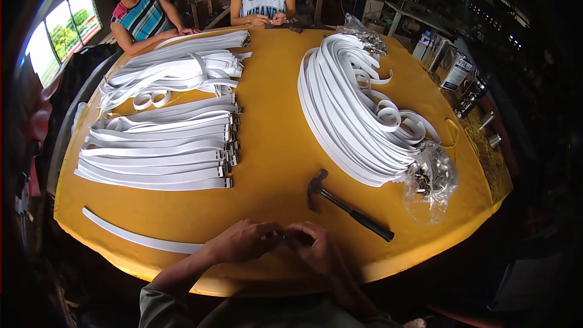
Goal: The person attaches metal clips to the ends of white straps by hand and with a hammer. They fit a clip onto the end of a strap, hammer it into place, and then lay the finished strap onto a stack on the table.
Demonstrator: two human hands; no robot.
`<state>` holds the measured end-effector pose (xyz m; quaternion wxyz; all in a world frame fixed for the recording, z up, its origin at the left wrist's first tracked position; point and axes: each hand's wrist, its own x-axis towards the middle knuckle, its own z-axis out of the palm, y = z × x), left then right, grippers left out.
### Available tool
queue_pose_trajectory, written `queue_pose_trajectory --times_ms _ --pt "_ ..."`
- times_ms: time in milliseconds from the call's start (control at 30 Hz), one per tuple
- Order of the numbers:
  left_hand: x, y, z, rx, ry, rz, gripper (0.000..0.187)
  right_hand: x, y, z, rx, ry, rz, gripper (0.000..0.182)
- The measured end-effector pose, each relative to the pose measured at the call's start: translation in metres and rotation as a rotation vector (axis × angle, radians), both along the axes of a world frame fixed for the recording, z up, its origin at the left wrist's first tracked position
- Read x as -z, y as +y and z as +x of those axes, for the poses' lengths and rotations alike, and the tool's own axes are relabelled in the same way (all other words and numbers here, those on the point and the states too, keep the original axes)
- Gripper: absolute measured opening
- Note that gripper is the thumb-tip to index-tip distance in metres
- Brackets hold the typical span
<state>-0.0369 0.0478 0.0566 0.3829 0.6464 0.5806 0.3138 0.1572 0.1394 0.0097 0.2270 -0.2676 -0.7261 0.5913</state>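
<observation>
A single white strap [141,239] lies along the table's near edge and runs under my left wrist; its other end is hidden by my hands. My left hand [244,242] is closed above the strap's hidden end, with the fingertips pinched. Close against it, my right hand [313,246] is also closed in a pinch. A tiny pale bit shows between the fingertips, too small to name. Just beyond my right hand lies a claw hammer [349,206] with a black handle, its head pointing away and to the left.
Rows of white straps with metal buckles [164,152] cover the table's left side. A large looped bundle of white straps [349,109] lies right, beside a plastic bag of metal pieces [430,182]. Cans [456,71] line the right edge. Two people sit across the yellow table [273,164].
</observation>
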Motion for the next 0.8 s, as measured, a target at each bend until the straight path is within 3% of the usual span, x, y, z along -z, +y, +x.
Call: queue_pose_trajectory --times_ms 100,167,267,333,400,567,700,800 --pt "0.007 -0.005 0.009 -0.079 0.223 0.007 0.016 -0.004 -0.001 -0.003 0.101 -0.041 0.082 0.020" --pt "0.007 -0.009 0.016 -0.170 0.383 0.181 0.016 -0.004 0.002 -0.007 0.107 -0.078 0.155 0.020" --pt "0.018 -0.012 0.018 -0.226 0.469 0.338 0.019 -0.010 0.004 -0.013 0.114 -0.139 0.250 0.020" --pt "0.036 -0.015 0.016 -0.238 0.471 0.297 0.021 -0.012 0.000 -0.017 0.099 -0.182 0.246 0.019" --pt "0.043 -0.021 0.014 -0.261 0.474 0.247 0.024 -0.011 0.000 -0.024 0.137 -0.219 0.431 0.017" --pt "0.047 -0.025 0.019 -0.409 0.495 0.331 0.039 -0.002 0.002 -0.030 0.120 -0.216 0.508 0.017" --pt "0.054 -0.027 0.022 -0.459 0.510 0.371 0.042 -0.007 0.001 -0.029 0.135 -0.219 0.472 0.017" --pt "0.053 -0.028 0.022 -0.476 0.488 0.377 0.043 -0.020 0.012 -0.015 0.100 -0.144 0.259 0.018"
